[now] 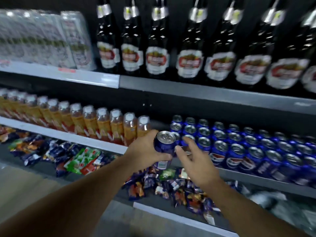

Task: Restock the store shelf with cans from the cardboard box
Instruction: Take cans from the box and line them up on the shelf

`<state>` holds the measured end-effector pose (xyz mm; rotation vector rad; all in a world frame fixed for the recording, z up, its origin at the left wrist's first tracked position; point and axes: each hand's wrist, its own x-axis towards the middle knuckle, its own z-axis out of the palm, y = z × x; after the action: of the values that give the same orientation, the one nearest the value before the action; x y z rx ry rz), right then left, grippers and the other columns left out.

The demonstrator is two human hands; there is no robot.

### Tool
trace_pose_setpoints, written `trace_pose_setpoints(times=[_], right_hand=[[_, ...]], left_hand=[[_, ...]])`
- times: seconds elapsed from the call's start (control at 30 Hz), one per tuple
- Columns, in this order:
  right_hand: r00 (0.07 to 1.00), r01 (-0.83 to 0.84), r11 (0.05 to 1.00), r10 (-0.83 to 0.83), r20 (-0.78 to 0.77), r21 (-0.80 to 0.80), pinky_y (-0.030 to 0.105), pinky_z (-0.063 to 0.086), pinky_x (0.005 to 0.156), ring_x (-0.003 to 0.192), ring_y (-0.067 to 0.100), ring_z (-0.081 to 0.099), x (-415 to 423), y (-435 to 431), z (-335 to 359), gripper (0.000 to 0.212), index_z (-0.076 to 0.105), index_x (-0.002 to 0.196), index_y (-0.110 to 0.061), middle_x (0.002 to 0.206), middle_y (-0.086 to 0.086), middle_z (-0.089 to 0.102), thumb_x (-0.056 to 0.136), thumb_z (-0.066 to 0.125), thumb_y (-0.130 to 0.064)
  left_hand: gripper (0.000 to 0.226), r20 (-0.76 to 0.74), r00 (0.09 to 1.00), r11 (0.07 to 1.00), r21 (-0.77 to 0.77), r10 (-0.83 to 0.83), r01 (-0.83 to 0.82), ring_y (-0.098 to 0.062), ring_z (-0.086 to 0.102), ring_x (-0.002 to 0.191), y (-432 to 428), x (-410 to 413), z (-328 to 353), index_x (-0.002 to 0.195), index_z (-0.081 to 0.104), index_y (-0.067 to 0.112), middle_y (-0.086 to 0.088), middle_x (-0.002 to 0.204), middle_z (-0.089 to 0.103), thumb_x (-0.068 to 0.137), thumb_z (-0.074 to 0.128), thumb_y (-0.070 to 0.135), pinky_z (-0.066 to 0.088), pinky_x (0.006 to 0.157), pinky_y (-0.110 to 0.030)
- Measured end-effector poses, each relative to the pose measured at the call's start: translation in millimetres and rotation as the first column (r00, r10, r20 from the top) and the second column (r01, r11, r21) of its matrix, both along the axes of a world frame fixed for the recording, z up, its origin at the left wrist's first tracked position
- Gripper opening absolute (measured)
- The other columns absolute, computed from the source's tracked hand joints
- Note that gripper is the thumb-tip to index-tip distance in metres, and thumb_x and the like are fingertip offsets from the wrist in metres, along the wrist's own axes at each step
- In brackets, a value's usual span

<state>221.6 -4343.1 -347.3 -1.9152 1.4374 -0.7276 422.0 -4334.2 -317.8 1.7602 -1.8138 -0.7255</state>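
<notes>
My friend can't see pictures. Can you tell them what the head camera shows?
A person's left hand grips a blue can in front of a store shelf, with the open right hand beside it. Rows of matching blue cans fill the shelf to the right, orange bottles to the left, dark bottles above, snack packets below.

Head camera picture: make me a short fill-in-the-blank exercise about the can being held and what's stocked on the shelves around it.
1. The left hand grips a ____ aluminium drink can.
2. The rows of matching shelved cans stand to the ____ of the orange plastic bottles with white caps.
3. The tall dark glass bottles with red labels stand on the shelf ____ the shelved cans.

Missing words: blue; right; above.
</notes>
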Motion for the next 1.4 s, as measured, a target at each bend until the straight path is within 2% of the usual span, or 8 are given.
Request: trace_pose_setpoints(times=[0.1,0.27,0.4,0.57,0.73,1.13,1.23,1.4], right_hand=[[0.993,0.121,0.992,-0.122,-0.008,-0.043,0.04,0.054,0.079,0.082,0.01,0.066,-76.9,1.8,15.3,0.077,0.033,0.146,-0.041,0.091,-0.008,0.069,0.081,0.03,-0.082],[0.941,0.338,0.939,-0.337,0.03,-0.059,0.038,0.05,0.091,0.097,0.013,0.065,-236.0,11.8,27.6,0.067,0.04,0.145,-0.033,0.111,-0.007,0.068,0.089,0.04,-0.069],[0.875,0.483,0.873,-0.484,0.0,-0.071,0.039,0.049,0.087,0.093,0.018,0.064,-374.6,22.3,24.4,0.055,0.045,0.141,-0.03,0.103,-0.007,0.069,0.094,0.045,-0.059],[0.825,0.562,0.823,-0.565,-0.019,-0.078,0.033,0.044,0.08,0.099,0.021,0.062,-536.8,29.9,26.8,0.056,0.044,0.141,-0.028,0.105,0.003,0.069,0.094,0.045,-0.059],[0.782,0.623,0.78,-0.623,0.012,-0.062,0.041,0.049,0.092,0.104,0.024,0.063,-651.1,34.2,25.0,0.051,0.047,0.138,-0.027,0.106,0.001,0.067,0.095,0.049,-0.054],[0.793,0.608,0.794,-0.607,0.058,-0.006,0.038,0.052,0.089,0.091,0.017,0.067,-711.9,-17.7,-16.1,0.04,0.051,0.128,-0.028,0.105,-0.006,0.069,0.096,0.051,-0.051],[0.8,0.596,0.803,-0.596,0.071,0.017,0.04,0.051,0.091,0.092,0.018,0.067,-704.2,-39.9,-29.4,0.039,0.052,0.127,-0.028,0.102,-0.006,0.07,0.095,0.051,-0.051],[0.817,0.564,0.823,-0.567,0.105,0.062,0.04,0.05,0.091,0.091,0.02,0.065,-680.6,-66.9,-48.4,0.037,0.053,0.126,-0.026,0.095,-0.009,0.067,0.096,0.053,-0.048]], left_hand=[[0.066,0.006,0.996,0.996,-0.008,-0.089,0.089,-0.006,0.064,0.099,-17.4,-68.6,13.0,0.116,0.051,0.036,0.016,0.108,0.067,0.063,0.082,0.06,0.053,0.09,-0.034],[0.065,0.001,0.974,0.974,-0.015,-0.226,0.226,-0.009,0.063,0.1,-42.6,-216.6,28.5,0.115,0.049,0.038,0.018,0.108,0.064,0.064,0.082,0.06,0.054,0.089,-0.036],[0.075,0.008,0.946,0.946,-0.02,-0.325,0.325,-0.011,0.064,0.099,-57.1,-358.5,29.8,0.122,0.049,0.036,0.014,0.113,0.065,0.061,0.081,0.066,0.054,0.088,-0.039],[0.066,0.003,0.922,0.922,-0.02,-0.386,0.386,-0.01,0.065,0.096,-66.0,-532.5,35.6,0.112,0.052,0.036,0.015,0.105,0.067,0.059,0.082,0.063,0.054,0.088,-0.041],[0.06,-0.007,0.932,0.931,-0.054,-0.363,0.362,-0.014,0.062,0.095,-85.0,-651.1,40.5,0.109,0.05,0.03,0.013,0.102,0.064,0.065,0.084,0.055,0.05,0.083,-0.035],[0.061,0.165,0.925,0.94,0.057,-0.342,0.337,-0.017,0.061,0.09,-146.6,-716.1,-5.4,0.109,0.043,0.027,0.009,0.096,0.06,0.069,0.082,0.051,0.053,0.085,-0.039],[0.069,0.139,0.917,0.927,0.089,-0.375,0.365,-0.015,0.063,0.091,-160.9,-707.5,-19.5,0.122,0.042,0.039,0.013,0.1,0.063,0.069,0.084,0.047,0.052,0.082,-0.033],[0.063,0.161,0.885,0.899,0.123,-0.436,0.42,-0.016,0.062,0.098,-175.7,-688.8,-43.5,0.111,0.043,0.051,0.016,0.097,0.066,0.058,0.078,0.05,0.051,0.092,-0.039]])
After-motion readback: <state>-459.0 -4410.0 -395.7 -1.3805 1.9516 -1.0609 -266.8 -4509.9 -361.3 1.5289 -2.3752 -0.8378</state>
